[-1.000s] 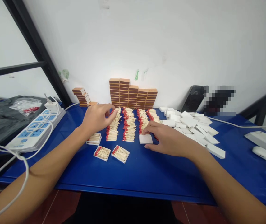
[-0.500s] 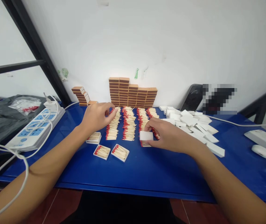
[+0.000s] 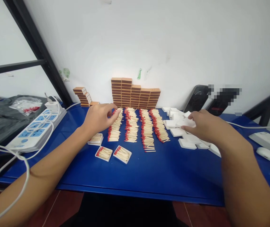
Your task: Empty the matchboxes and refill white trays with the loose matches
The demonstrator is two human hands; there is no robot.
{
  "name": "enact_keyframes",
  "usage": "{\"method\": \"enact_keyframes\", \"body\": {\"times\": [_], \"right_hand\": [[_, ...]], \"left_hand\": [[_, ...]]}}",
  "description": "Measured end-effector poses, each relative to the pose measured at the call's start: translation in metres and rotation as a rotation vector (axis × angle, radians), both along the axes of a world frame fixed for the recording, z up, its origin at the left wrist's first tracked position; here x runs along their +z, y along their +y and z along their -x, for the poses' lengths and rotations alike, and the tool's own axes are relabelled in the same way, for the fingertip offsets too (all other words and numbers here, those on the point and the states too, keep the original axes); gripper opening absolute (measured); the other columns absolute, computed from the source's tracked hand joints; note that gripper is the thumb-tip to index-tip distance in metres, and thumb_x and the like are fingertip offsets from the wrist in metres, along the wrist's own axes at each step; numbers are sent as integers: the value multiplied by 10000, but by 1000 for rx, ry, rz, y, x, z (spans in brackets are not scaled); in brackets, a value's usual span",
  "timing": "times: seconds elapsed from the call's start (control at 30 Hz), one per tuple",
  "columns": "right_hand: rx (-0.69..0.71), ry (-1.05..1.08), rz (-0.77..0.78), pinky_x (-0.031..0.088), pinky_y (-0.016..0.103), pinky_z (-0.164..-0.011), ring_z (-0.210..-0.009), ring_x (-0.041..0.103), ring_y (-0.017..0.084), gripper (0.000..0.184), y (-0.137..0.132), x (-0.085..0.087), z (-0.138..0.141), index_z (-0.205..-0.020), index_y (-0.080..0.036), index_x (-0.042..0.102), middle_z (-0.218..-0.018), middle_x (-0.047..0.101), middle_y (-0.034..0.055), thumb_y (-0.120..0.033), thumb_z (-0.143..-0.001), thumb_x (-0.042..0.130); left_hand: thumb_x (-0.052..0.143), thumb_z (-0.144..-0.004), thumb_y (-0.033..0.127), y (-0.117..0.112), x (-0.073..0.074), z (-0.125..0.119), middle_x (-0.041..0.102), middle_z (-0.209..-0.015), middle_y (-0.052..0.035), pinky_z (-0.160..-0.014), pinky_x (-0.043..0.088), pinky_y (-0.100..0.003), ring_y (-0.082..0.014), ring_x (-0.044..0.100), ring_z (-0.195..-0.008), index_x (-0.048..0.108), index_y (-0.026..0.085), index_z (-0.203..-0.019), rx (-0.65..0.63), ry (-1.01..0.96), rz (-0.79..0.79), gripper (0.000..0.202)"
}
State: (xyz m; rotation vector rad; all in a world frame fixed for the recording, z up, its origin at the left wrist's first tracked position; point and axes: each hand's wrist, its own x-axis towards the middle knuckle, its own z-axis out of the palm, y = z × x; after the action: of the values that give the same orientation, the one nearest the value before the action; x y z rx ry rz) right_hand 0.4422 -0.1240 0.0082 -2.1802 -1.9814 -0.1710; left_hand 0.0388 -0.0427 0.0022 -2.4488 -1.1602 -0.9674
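My left hand (image 3: pixel 100 116) is at the far end of the leftmost row of red-tipped matches (image 3: pixel 114 130), thumb and forefinger curled close together. What lies between those fingertips, if anything, is too small to make out. My right hand (image 3: pixel 203 124) is over the heap of white matchbox trays (image 3: pixel 187 143), with a white tray (image 3: pixel 189 122) between thumb and forefinger; the other fingers are partly hidden. Three more match rows include one in the middle (image 3: pixel 131 126). Two filled trays lie in front, one being a tilted tray (image 3: pixel 122 154), and a small stack of filled trays (image 3: pixel 95 139) stands beside my left wrist.
Brown matchboxes (image 3: pixel 135 96) are stacked against the wall, with a smaller stack (image 3: pixel 81 96) further left. A power strip (image 3: pixel 35 129) with looping white cable (image 3: pixel 27 176) lies at the left. Two dark devices lean at the back right, one a black handset (image 3: pixel 196 97).
My right hand has moved right, from pressing a white tray over the third match row to the tray heap. That row is uncovered now. My left hand has stayed in place.
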Motion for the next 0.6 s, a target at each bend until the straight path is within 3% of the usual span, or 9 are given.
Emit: {"method": "enact_keyframes", "body": {"times": [0.1, 0.17, 0.23, 0.3, 0.43, 0.6], "right_hand": [[202, 123, 12, 451, 437, -661, -753, 605, 285, 308, -5, 7, 14, -1048, -238, 666, -1061, 670, 161, -489, -879, 723], [387, 239, 133, 460, 395, -667, -760, 621, 255, 389, -11, 12, 38, -1113, -253, 692, -996, 697, 102, -553, -870, 739], [542, 290, 288, 461, 355, -673, -788, 633, 233, 363, -17, 15, 63, -1079, -266, 720, -950, 706, 53, -542, -847, 769], [644, 306, 348, 466, 343, -705, -838, 638, 225, 271, -22, 12, 83, -1008, -259, 722, -961, 714, 39, -467, -844, 782], [682, 363, 355, 478, 336, -745, -889, 647, 217, 174, -25, -1, 100, -944, -243, 675, -1006, 728, 39, -347, -843, 771], [676, 385, 293, 473, 332, -731, -843, 640, 208, 104, -21, -10, 103, -925, -236, 639, -950, 726, 43, -313, -896, 702]], "left_hand": [[573, -1008, 448, 0, 0, -1, 714, -681, -25, -657, 446, -331, -207, 661, -663, 777, 214, -942, 1, 10, 17, 317], [571, -1007, 450, 0, 0, -2, 715, -682, -28, -665, 455, -337, -211, 663, -669, 776, 211, -942, 3, 15, 26, 321], [574, -1004, 448, 0, -1, -2, 712, -677, -27, -668, 455, -339, -213, 665, -673, 776, 209, -942, 8, 17, 30, 319], [579, -1000, 443, 0, -1, -2, 709, -675, -27, -664, 450, -338, -214, 666, -676, 777, 208, -944, 9, 18, 33, 313], [578, -1000, 447, -1, 0, -2, 712, -687, -34, -650, 439, -336, -218, 665, -679, 781, 207, -952, 7, 15, 33, 318], [574, -1003, 449, -1, 0, -1, 718, -686, -28, -661, 446, -335, -214, 668, -682, 777, 213, -945, 9, 26, 31, 318]]}}
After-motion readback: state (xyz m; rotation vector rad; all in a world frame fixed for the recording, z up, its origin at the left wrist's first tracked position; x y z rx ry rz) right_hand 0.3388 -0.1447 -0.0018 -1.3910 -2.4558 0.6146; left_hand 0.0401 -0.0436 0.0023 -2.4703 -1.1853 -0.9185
